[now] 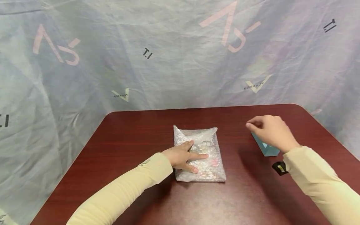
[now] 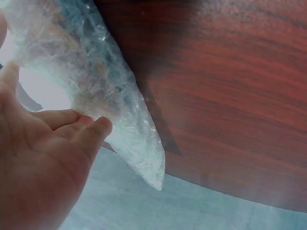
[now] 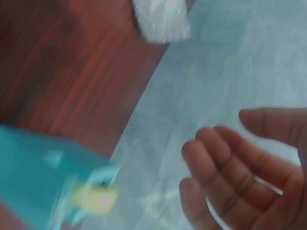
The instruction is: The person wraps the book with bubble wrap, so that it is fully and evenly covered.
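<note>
Dark red wooden table (image 1: 135, 131) with rounded corners, pale printed sheet (image 1: 174, 53) hanging as a backdrop all round it.

Bubble-wrap packet (image 1: 206, 142) lying flat near the middle of the table, long side running away from the viewer, something colourful packed inside but too blurry to make out. Left hand (image 1: 182, 156) resting flat on top of the packet's near left part, fingers (image 1: 201, 155) straight and slightly spread, pointing right across the wrap, thumb toward the far edge. No curl around it, just lying on it. From the left wrist view, the same packet (image 2: 96, 81) looking puffy and see-through against the wood (image 2: 230, 86), palm (image 2: 38, 163) right up against it.

Right hand (image 1: 271, 131) well to the right of the packet, hovering just over a teal box (image 1: 265, 148) sitting on the table. Fingers loosely bent and relaxed, gripping nothing; fingertips pointing left. Hard to tell from the head view whether touching the box or just above it. Right wrist view pretty blurry: fingers (image 3: 225, 172) loose and apart with nothing between them, teal box (image 3: 43, 177) down in the lower left corner with a yellowish patch on its end, clear of the hand there.

Small black thing with a yellow spot (image 1: 279, 167) on the right sleeve by the wrist. Both arms in pale yellow long sleeves (image 1: 126, 187).
</note>
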The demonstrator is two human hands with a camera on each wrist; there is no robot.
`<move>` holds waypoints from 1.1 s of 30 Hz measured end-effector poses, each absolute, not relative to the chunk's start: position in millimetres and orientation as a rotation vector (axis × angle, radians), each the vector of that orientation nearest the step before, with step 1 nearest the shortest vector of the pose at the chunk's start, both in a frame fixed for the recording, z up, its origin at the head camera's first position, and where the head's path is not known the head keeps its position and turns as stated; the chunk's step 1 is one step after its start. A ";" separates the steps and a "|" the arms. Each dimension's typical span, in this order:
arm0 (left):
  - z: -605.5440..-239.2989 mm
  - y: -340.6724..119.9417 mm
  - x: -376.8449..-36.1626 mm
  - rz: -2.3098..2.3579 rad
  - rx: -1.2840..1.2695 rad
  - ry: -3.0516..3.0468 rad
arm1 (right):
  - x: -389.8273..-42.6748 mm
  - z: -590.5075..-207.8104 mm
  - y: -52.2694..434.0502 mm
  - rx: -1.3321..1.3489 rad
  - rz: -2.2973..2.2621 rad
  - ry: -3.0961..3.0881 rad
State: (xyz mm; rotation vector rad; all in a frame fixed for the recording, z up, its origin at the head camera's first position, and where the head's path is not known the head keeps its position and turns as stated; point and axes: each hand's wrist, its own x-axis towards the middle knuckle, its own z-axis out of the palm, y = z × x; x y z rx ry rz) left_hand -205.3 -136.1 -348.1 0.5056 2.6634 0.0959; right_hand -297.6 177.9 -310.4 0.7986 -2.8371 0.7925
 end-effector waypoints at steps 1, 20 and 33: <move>-348.3 -136.8 -205.0 0.093 0.499 2.664 | -299.3 -311.3 185.6 0.746 0.781 -2.852; -349.0 -140.6 -202.6 0.135 0.490 2.670 | -299.3 -344.4 250.1 0.434 0.670 -3.104; -351.3 -139.0 -206.6 0.108 0.513 2.668 | -296.3 -352.2 233.1 0.236 0.682 -2.980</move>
